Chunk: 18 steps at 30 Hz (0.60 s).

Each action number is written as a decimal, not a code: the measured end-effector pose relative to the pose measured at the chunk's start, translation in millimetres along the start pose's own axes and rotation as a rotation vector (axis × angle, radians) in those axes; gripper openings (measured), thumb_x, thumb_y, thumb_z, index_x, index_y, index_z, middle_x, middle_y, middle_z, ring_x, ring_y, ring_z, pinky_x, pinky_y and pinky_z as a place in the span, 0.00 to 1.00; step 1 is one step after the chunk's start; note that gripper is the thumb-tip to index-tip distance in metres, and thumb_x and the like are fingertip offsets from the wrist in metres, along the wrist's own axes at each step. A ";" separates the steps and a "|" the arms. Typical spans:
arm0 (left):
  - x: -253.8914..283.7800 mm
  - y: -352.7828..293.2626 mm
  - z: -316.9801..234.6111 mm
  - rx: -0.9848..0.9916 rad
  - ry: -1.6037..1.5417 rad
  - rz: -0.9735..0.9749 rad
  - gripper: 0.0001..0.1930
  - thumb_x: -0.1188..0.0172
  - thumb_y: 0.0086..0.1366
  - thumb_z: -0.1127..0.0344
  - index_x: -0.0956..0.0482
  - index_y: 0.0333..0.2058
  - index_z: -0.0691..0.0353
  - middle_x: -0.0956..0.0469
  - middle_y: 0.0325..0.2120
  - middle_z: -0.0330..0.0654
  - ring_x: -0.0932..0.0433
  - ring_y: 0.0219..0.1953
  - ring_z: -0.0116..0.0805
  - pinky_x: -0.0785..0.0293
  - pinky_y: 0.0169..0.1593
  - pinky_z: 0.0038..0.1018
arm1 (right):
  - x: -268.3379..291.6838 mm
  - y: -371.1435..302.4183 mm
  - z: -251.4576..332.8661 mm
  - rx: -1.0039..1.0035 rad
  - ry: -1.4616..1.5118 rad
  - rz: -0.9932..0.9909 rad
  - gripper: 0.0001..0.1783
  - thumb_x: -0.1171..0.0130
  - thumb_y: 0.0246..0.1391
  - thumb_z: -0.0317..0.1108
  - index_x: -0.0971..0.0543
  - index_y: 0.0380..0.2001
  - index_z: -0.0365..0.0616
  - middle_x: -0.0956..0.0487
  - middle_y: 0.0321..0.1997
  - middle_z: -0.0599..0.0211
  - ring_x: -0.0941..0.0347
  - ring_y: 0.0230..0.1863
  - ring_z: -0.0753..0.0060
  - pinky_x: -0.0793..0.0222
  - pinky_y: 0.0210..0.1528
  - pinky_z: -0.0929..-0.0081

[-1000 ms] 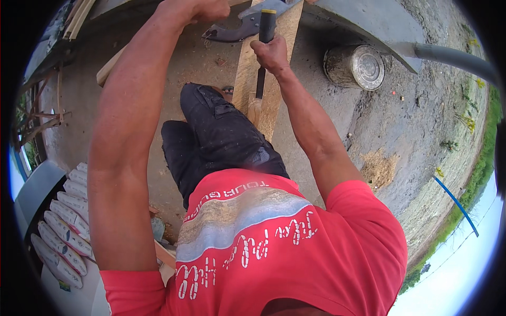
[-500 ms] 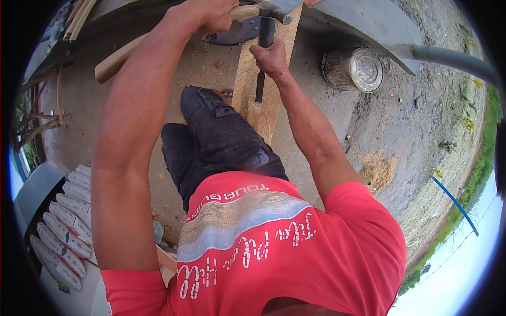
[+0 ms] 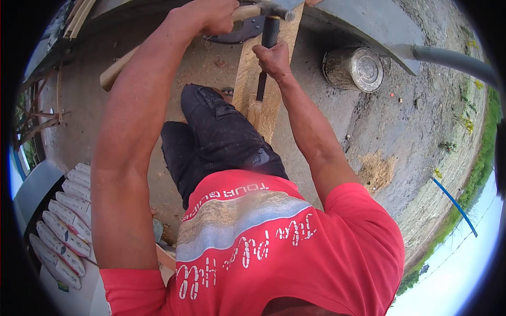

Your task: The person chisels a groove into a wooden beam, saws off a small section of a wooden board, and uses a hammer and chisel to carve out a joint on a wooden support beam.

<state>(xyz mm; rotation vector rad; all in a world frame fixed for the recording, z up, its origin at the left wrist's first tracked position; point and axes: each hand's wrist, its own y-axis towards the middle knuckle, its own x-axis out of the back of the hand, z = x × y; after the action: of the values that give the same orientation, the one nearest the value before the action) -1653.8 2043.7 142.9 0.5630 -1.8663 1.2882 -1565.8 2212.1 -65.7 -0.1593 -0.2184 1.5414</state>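
My left hand (image 3: 215, 16) is closed round the wooden handle of a hammer (image 3: 118, 68). The hammer's metal head lies over the butt of a chisel; I cannot tell whether they touch. My right hand (image 3: 274, 58) grips the chisel (image 3: 270, 32) by its dark handle, thumb along the side. Its narrow dark blade points back toward my body and ends at a pale recess in a wooden board (image 3: 271, 108). The board runs away from me beside my bent knee.
A cement-stained bucket (image 3: 345, 68) lies to the right, below a grey slab (image 3: 369, 23) and a grey pipe (image 3: 453, 58). Wood shavings (image 3: 377, 171) are heaped on the ground. A dark curved object (image 3: 240, 36) lies beyond my knee; several white packages (image 3: 63, 231) are at lower left.
The hammer has shifted slightly right, and its handle end has dropped a little in view. The chisel handle leans slightly more to the right; my right hand has moved slightly with it.
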 end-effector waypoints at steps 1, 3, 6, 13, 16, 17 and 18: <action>4.2 4.4 -1.8 0.000 0.001 -0.004 0.12 0.41 0.51 0.69 0.18 0.35 0.66 0.18 0.29 0.56 0.17 0.33 0.51 0.24 0.33 0.42 | -0.3 0.6 -2.8 0.000 0.041 -0.004 0.10 0.39 0.40 0.31 0.31 0.17 0.41 0.32 0.16 0.77 0.38 0.20 0.83 0.39 0.20 0.74; 7.8 11.5 -2.8 0.008 0.118 -0.014 0.12 0.42 0.52 0.70 0.18 0.35 0.65 0.18 0.30 0.56 0.18 0.35 0.53 0.24 0.36 0.43 | 2.9 6.0 -3.5 0.004 0.019 0.001 0.10 0.39 0.40 0.31 0.31 0.18 0.41 0.32 0.16 0.77 0.38 0.20 0.83 0.39 0.20 0.74; -6.5 9.5 -2.4 0.070 -0.082 -0.159 0.12 0.42 0.52 0.70 0.18 0.35 0.66 0.18 0.30 0.56 0.18 0.36 0.53 0.24 0.37 0.44 | 3.4 0.3 -3.8 -0.008 -0.006 0.007 0.10 0.39 0.40 0.30 0.31 0.18 0.41 0.32 0.17 0.78 0.38 0.19 0.83 0.39 0.20 0.74; 8.3 -3.4 -9.6 0.024 -0.033 -0.098 0.09 0.41 0.53 0.70 0.20 0.31 0.69 0.19 0.28 0.57 0.18 0.35 0.55 0.24 0.37 0.44 | 8.4 -9.4 13.2 -0.025 0.154 -0.008 0.10 0.39 0.43 0.28 0.30 0.16 0.44 0.31 0.15 0.77 0.36 0.16 0.84 0.39 0.17 0.77; 8.6 -19.0 -8.4 -0.015 -0.123 -0.320 0.10 0.40 0.53 0.68 0.21 0.32 0.68 0.19 0.29 0.57 0.19 0.36 0.54 0.25 0.37 0.45 | 27.1 -7.4 26.0 0.051 0.313 0.029 0.11 0.38 0.46 0.25 0.29 0.17 0.43 0.29 0.15 0.74 0.34 0.13 0.79 0.38 0.16 0.78; 7.8 -18.1 -8.7 -0.018 -0.121 -0.318 0.10 0.40 0.53 0.68 0.21 0.32 0.68 0.19 0.29 0.57 0.19 0.36 0.54 0.25 0.37 0.45 | 27.1 -5.6 26.8 0.050 0.314 0.026 0.11 0.38 0.46 0.25 0.29 0.17 0.43 0.29 0.15 0.74 0.34 0.13 0.79 0.38 0.16 0.78; 7.9 -17.7 -10.7 0.011 -0.092 -0.289 0.10 0.40 0.53 0.68 0.21 0.32 0.68 0.19 0.30 0.57 0.19 0.36 0.54 0.25 0.37 0.45 | 26.9 -2.1 27.1 0.047 0.295 0.019 0.10 0.39 0.45 0.26 0.29 0.16 0.43 0.29 0.14 0.74 0.33 0.13 0.80 0.38 0.16 0.78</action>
<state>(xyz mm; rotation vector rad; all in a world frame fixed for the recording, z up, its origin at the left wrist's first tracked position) -1641.9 2047.3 161.2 0.8756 -1.7745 1.0975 -1569.8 2237.9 -37.8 -0.3495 0.0527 1.5197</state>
